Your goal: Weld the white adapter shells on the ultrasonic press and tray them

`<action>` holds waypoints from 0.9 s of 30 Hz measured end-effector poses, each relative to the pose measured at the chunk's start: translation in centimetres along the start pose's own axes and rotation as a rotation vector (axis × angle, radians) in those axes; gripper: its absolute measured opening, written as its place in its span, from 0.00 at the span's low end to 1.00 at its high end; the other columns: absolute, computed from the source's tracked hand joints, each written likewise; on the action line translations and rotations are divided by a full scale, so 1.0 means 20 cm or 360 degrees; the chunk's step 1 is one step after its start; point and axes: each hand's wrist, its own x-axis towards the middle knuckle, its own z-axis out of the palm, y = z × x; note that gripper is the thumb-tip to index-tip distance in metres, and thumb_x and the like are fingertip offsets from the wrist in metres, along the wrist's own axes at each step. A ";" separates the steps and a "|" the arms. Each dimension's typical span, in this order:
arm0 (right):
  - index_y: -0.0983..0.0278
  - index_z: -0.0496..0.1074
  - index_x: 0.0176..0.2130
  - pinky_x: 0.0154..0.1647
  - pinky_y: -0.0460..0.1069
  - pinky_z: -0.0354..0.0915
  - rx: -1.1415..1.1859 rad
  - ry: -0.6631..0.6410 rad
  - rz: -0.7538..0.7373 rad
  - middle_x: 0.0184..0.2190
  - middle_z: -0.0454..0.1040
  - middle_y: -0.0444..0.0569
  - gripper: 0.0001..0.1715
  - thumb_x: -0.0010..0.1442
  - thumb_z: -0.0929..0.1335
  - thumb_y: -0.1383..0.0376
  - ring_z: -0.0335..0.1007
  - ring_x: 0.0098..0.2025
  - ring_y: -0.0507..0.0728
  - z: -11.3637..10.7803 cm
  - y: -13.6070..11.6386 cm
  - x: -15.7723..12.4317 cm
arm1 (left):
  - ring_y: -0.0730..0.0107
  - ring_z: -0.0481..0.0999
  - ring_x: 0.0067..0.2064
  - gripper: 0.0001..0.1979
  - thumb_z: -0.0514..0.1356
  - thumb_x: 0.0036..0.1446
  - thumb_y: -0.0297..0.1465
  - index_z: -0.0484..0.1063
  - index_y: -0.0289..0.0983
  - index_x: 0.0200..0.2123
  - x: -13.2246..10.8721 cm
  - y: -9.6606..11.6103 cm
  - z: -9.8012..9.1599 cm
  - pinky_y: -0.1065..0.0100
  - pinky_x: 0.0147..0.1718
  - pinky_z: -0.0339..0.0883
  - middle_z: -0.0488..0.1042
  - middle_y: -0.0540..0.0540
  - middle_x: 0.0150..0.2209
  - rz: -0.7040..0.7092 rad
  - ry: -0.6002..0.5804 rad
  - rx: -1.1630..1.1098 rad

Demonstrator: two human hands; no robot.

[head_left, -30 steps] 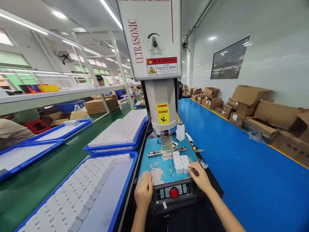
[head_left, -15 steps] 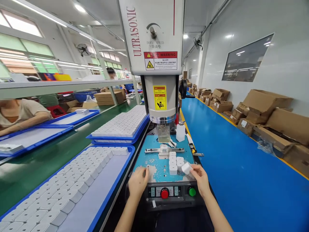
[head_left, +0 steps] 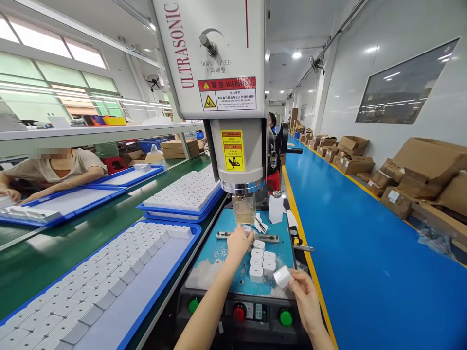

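My right hand (head_left: 305, 294) pinches a small white plastic block (head_left: 282, 277), tilted, above the front right of the blue machine plate (head_left: 228, 262). The left hand (head_left: 238, 244) reaches to the metal fixture (head_left: 270, 238) under the clear welding horn (head_left: 244, 209). Its thumb and forefinger close around a white block in the fixture, mostly hidden by the hand. Between my hands, several white blocks (head_left: 256, 273) stand grouped in two rows on the plate.
On the left, a blue tray (head_left: 160, 272) holds rows of white blocks, with stacked full trays (head_left: 204, 214) behind. A white bottle (head_left: 276, 210) stands at the plate's back right. Green buttons (head_left: 286, 318) and a red button (head_left: 240, 312) line the front. A co-worker (head_left: 69, 165) sits far left.
My left hand has moved from the plate's front left forward to the fixture and now grips there. My right hand still holds its block, slightly lower. The view has shifted.
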 end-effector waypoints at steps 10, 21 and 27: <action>0.60 0.76 0.30 0.47 0.58 0.70 -0.0160 -0.0032 -0.0036 0.43 0.76 0.53 0.14 0.44 0.77 0.57 0.72 0.48 0.65 -0.01 0.03 0.01 | 0.57 0.78 0.39 0.16 0.51 0.62 0.41 0.66 0.35 0.44 0.05 -0.23 -0.14 0.66 0.34 0.65 0.77 0.38 0.39 -0.0193 -0.0024 -0.0183; 0.60 0.77 0.29 0.42 0.56 0.72 -0.0374 0.0066 -0.0034 0.43 0.78 0.54 0.17 0.42 0.77 0.53 0.73 0.47 0.67 0.05 -0.05 0.05 | 0.54 0.76 0.42 0.13 0.56 0.54 0.38 0.68 0.36 0.39 -0.26 -0.61 -0.18 0.63 0.39 0.65 0.76 0.38 0.37 -0.0355 0.0169 -0.0294; 0.61 0.77 0.33 0.45 0.57 0.70 -0.0763 -0.0014 -0.0369 0.42 0.78 0.54 0.18 0.45 0.74 0.52 0.74 0.45 0.65 0.25 -0.17 0.38 | 0.51 0.71 0.52 0.26 0.58 0.52 0.39 0.62 0.32 0.53 -0.27 -0.64 -0.13 0.60 0.48 0.64 0.72 0.34 0.49 -0.0314 0.0236 -0.0364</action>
